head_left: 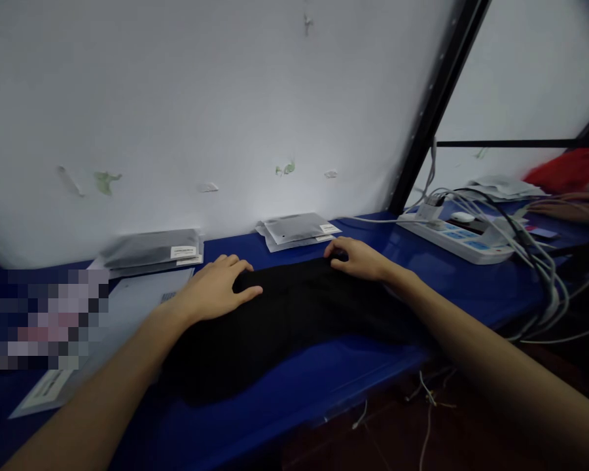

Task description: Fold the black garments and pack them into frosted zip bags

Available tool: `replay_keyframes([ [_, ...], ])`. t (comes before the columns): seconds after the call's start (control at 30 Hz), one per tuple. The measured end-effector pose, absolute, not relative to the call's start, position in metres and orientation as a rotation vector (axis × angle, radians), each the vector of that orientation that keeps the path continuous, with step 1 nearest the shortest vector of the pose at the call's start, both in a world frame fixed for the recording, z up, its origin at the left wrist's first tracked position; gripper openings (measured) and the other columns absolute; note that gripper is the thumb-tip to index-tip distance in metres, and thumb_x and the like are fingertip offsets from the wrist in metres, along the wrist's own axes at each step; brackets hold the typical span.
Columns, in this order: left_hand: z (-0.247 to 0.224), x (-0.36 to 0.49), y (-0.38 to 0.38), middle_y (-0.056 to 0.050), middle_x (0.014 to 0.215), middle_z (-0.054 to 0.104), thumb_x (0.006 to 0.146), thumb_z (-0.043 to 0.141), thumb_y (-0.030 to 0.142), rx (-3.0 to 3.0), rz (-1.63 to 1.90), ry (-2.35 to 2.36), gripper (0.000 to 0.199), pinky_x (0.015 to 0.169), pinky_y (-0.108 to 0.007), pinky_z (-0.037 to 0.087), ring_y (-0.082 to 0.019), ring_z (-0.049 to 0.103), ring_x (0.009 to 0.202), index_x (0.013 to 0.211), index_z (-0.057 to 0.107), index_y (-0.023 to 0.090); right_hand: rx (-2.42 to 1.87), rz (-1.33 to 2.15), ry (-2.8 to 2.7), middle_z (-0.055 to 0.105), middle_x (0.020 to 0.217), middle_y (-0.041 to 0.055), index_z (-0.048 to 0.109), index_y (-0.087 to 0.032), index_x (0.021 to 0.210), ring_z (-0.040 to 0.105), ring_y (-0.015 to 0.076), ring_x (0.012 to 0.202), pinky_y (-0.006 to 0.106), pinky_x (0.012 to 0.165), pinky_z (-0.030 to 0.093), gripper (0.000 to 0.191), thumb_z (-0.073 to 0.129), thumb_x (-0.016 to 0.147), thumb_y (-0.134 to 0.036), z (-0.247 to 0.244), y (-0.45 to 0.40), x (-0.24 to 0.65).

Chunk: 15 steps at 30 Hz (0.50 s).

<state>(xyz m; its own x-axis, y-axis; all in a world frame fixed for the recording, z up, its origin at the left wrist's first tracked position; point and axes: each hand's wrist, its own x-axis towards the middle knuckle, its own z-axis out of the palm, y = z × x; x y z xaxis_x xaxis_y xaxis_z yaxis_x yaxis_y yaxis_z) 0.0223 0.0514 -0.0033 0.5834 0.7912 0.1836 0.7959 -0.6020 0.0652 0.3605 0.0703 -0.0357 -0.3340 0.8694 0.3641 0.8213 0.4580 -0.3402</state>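
Note:
A black piece of cloth, perhaps a folded garment (294,294), is spread sideways across the blue table, and its lower part hangs toward the front edge. My left hand (218,288) lies on its upper left end, thumb and fingers apart. At the upper right corner, my right hand (356,258) has its thumb and fingers curled around the black fabric. Folds and details of the cloth are lost in the dark. Beside my left forearm lies a flat translucent plastic bag (137,307) with a printed label.
Two lots of packed translucent bags, one at left (152,252) and one at centre (297,230), lie along the wall. A white power strip (456,239) with tangled cables (544,275) is at right. Another person's hand (569,208) and a red cloth (569,171) are beyond.

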Motion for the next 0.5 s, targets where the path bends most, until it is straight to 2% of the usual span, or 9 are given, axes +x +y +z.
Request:
replay_keyframes([
  [0.37,0.0,0.023,0.051,-0.009,0.114,0.063,0.089,0.046,0.061,-2.747,-0.265,-1.375,0.05,0.089,-0.043,0.047,-0.029,0.058,0.105,0.12,0.06,0.024,-1.386,0.131,-2.217,0.068,0.094,0.0059,0.065,-0.021,0.088,0.062,0.0212,0.091,0.035,0.085,0.048,0.017,0.057,0.074,-0.015,-0.041,0.074,0.36],
  [0.5,0.018,0.029,0.038,-0.009,0.119,0.062,0.09,0.051,0.053,-2.684,-0.344,-1.316,0.046,0.092,-0.045,0.047,-0.029,0.058,0.108,0.124,0.058,0.022,-1.317,0.096,-2.102,0.066,0.098,0.0079,0.064,-0.019,0.093,0.062,0.0213,0.093,0.037,0.089,0.048,0.017,0.057,0.078,-0.016,-0.03,0.062,0.357],
])
